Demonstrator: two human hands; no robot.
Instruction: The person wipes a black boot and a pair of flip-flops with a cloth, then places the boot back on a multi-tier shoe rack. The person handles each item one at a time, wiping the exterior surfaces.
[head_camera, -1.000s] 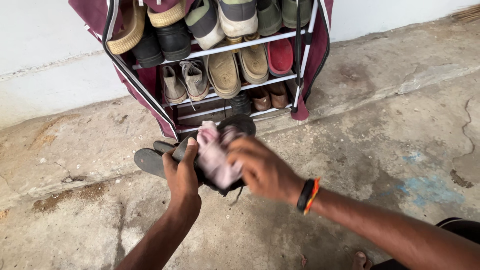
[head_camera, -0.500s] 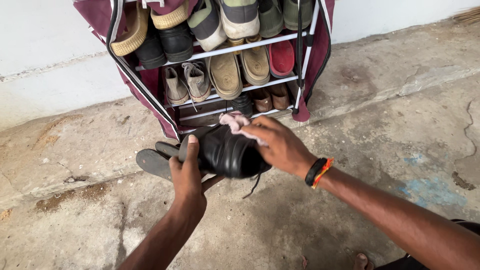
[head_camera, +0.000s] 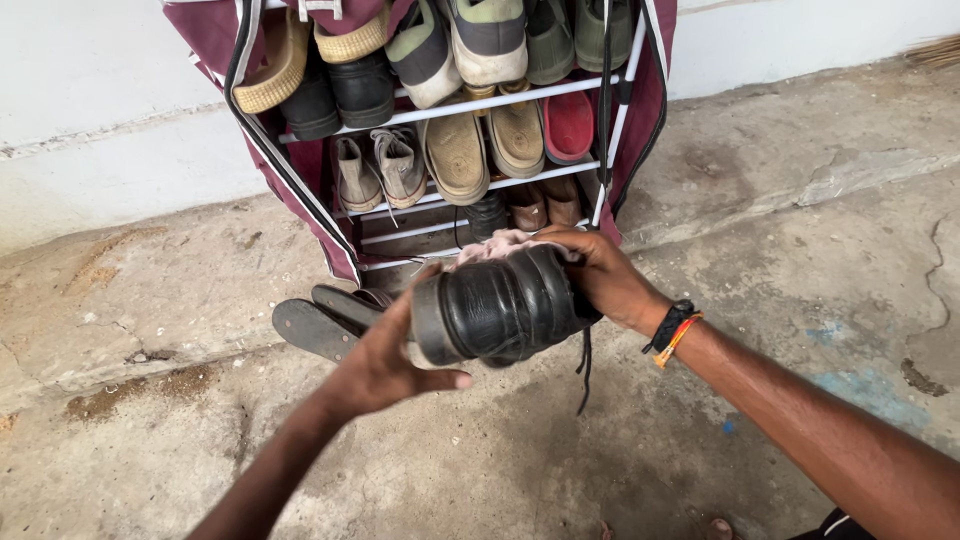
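Black leather shoe (head_camera: 505, 308) held in air just before shoe rack (head_camera: 440, 120), lace dangling. Left hand (head_camera: 385, 360) cups sole end, fingers around it. Right hand (head_camera: 600, 275) grips far end, pressing pink cloth (head_camera: 490, 247), mostly hidden behind shoe. Dark sandals (head_camera: 320, 320) on concrete floor (head_camera: 780, 300) below rack, partly covered. Rack top cut off.

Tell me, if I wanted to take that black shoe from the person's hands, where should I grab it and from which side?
Probably by its middle, coming from above. The black shoe is held sideways in the air: the left hand cups the end nearer the flip-flops, the right hand presses a pink cloth on the other end. The upper between the hands is bare; a lace dangles below.
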